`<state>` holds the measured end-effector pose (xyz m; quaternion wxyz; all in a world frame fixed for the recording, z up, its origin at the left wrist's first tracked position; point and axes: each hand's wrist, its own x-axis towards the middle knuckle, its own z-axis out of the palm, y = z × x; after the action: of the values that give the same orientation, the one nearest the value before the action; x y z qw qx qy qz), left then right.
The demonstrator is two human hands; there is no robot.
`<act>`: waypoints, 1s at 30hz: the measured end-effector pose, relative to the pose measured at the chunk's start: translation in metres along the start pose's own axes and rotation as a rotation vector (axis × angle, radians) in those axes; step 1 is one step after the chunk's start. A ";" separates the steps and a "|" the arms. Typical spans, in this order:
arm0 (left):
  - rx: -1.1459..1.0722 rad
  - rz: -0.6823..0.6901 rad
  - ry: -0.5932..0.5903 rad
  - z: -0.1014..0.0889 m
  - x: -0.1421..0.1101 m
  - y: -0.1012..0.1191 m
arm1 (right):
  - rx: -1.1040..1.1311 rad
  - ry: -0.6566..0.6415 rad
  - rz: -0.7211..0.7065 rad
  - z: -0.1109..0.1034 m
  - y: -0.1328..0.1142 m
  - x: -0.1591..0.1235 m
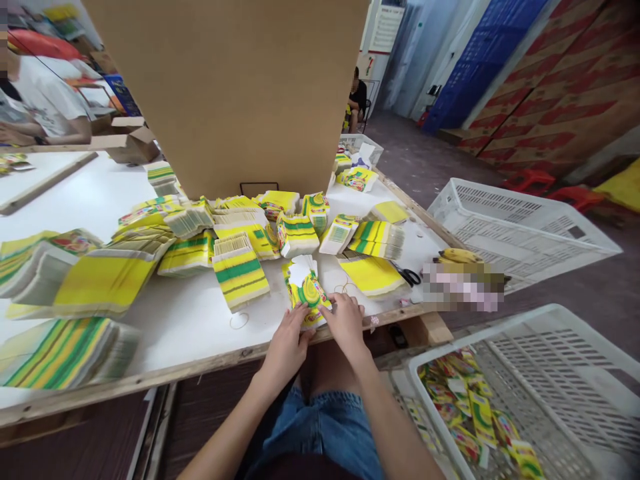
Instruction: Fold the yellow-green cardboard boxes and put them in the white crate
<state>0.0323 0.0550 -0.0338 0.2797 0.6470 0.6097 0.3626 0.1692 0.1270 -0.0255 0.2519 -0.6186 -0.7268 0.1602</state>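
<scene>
At the table's front edge, both my hands are on a small yellow and green printed card carton point(311, 293) with a white flap at its far end. My left hand point(289, 333) grips its near left side, fingers bent over the top. My right hand point(347, 321) holds the right side, thumb and fingers pressed on its edge. The undersides of the fingers are hidden. Just beyond lie bundles of flat yellow cartons, among them a green-striped stack point(241, 277) to the left and a plain yellow stack point(374, 275) to the right.
Black-handled scissors point(411, 275) and bananas point(459, 256) lie at the right. A white crate point(417, 363) with several filled packets stands low at my right, another crate point(530, 233) beyond it. A tall cardboard sheet point(235, 93) rises behind the stacks. Another person point(50, 100) sits at far left.
</scene>
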 end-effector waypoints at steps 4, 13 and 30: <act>-0.035 -0.015 -0.005 -0.003 0.002 0.002 | 0.045 0.041 0.019 -0.009 0.002 -0.004; -0.130 -0.024 0.000 -0.003 0.001 0.001 | 0.096 0.045 0.065 -0.003 0.002 -0.013; -0.536 -0.159 0.309 -0.017 0.001 0.012 | 0.733 0.065 0.185 -0.012 -0.010 -0.016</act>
<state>0.0253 0.0537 -0.0142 0.3719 0.4379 0.5764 0.5811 0.1694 0.1090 -0.0130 0.4640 -0.5550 -0.5539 0.4120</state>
